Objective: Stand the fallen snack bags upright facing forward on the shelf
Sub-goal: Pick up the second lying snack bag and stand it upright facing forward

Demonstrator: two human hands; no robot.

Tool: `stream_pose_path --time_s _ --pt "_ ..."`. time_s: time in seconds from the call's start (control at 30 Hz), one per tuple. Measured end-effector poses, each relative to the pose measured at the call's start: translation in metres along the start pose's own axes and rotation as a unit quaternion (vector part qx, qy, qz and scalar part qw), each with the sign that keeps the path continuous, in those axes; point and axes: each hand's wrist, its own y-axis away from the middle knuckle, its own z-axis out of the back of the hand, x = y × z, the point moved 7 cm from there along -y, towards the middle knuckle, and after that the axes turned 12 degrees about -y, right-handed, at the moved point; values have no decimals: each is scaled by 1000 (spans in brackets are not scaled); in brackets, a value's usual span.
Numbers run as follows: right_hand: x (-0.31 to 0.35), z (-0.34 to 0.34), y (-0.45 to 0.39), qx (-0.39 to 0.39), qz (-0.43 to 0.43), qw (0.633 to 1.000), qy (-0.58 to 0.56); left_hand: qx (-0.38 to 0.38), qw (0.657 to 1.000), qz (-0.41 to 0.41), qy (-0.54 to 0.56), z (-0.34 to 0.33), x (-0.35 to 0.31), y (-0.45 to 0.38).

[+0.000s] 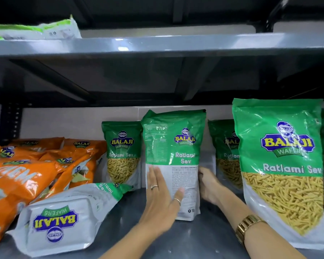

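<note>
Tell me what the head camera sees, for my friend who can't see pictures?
Two hands, left hand and right hand, hold a green Ratlami Sev bag upright on a grey shelf, its printed back showing. Another bag lies fallen to the left beside orange bags; more green bags stand around.

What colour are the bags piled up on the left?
Orange bags, with some white and a blue-and-yellow logo. The head view shows them best.
</note>
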Motion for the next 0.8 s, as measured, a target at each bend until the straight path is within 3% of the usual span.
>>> stream_pose_path --time_s 0.13,0.33,0.43,0.53,0.67,0.8 --pt "7 2 7 2 15 999 28 39 991 47 116 3 8 1" --pt "15 -1 23 11 49 998 46 26 949 64 308 12 22 -17" --pt "16 2 24 -17 65 995 76 15 952 75 296 12 12 -12" --pt "13 2 21 -30 65 991 109 -39 974 -2 225 27 7 -3" --pt "-4 -9 15 34 18 992 121 -20 990 -45 134 24 -7 -1" --pt "-14 -14 18 57 -51 992 102 9 988 -40 152 24 3 -3"
